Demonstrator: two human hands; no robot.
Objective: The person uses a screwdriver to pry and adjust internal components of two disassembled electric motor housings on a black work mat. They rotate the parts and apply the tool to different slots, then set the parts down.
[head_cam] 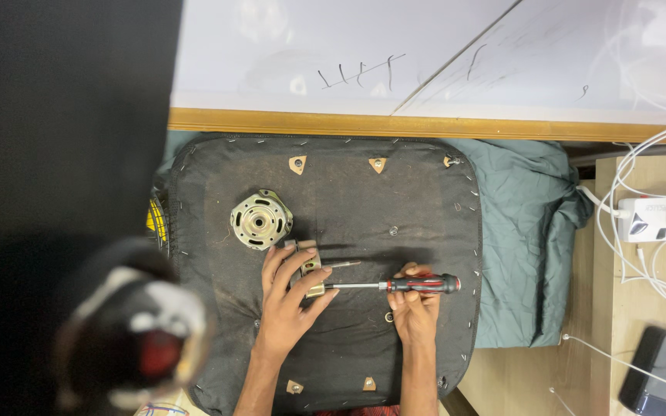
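My left hand [287, 299] rests on the black upturned seat pad [425, 216] and grips a small brass-coloured metal part [314, 279] between fingers and thumb. A red-and-black-handled screwdriver [418, 284] lies level in my right hand [415, 310], which is closed around its handle. Its steel shaft points left and its tip meets the metal part. A round metal motor housing [260, 219] sits on the pad just above and left of my left hand.
A loose thin metal pin [342, 265] lies beside the part. A teal cloth [526, 231] lies under the pad on the right. A white power strip [660, 218] with cables and a dark device [660, 370] are on the wooden surface at right. A blurred object [129, 331] fills the lower left.
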